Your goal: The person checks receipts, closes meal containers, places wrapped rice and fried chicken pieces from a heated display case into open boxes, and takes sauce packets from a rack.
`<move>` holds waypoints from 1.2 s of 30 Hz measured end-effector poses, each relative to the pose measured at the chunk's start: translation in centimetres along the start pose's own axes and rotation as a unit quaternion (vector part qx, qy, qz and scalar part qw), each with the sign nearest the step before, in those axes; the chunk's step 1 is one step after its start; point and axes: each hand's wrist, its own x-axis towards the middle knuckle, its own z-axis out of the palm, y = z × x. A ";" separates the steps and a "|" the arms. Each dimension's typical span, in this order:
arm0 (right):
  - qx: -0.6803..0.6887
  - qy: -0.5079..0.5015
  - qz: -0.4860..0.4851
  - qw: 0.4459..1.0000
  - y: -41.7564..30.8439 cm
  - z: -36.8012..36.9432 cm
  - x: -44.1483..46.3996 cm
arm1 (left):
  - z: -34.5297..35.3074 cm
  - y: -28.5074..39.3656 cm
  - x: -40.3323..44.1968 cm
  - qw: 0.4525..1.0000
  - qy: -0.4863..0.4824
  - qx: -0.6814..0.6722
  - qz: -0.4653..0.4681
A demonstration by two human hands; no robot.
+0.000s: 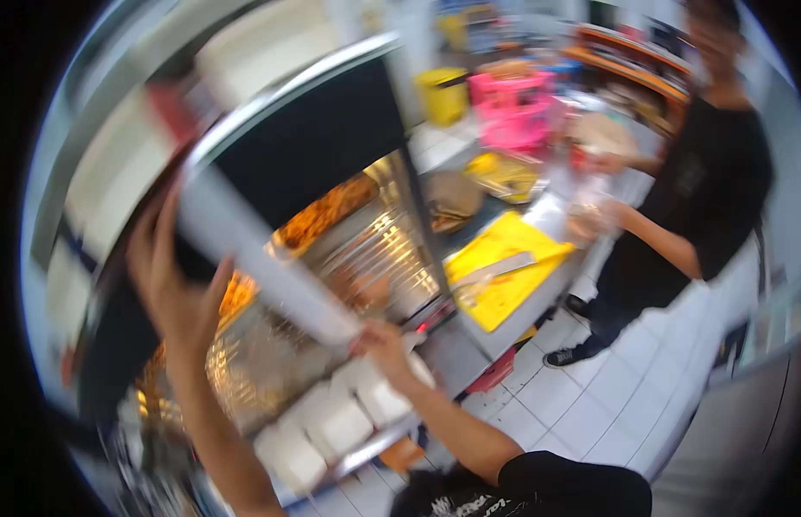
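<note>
In the head view, my left hand is raised at the upper left of a heated food cabinet, fingers and thumb spread, nothing seen in it. Beside it slants a long pale panel, blurred by motion, across the cabinet front. My right hand is closed around the panel's lower end. Behind the panel, the lit cabinet holds browned food and a shiny metal tray. White takeaway boxes stand in a row on the ledge below my right hand.
To the right, a counter carries a yellow cutting board with a knife on it. Pink baskets and a yellow bin stand farther back. A co-worker in a black shirt stands at the counter, hands over it.
</note>
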 end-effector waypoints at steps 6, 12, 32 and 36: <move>-0.082 -0.012 0.058 0.995 -4.7 2.1 -0.5 | -0.6 0.4 -0.4 0.999 -0.013 0.036 0.012; -0.050 -0.025 0.048 0.997 -4.4 2.1 -0.5 | 0.1 -0.5 -0.4 0.999 0.031 0.025 0.028; -0.119 -0.045 -0.184 0.975 -11.4 7.2 2.8 | 0.1 -0.5 -0.3 0.999 0.006 0.029 0.015; -0.188 -0.095 -0.315 0.925 -15.0 11.2 6.5 | 0.2 -0.5 -0.3 0.999 0.013 0.023 0.018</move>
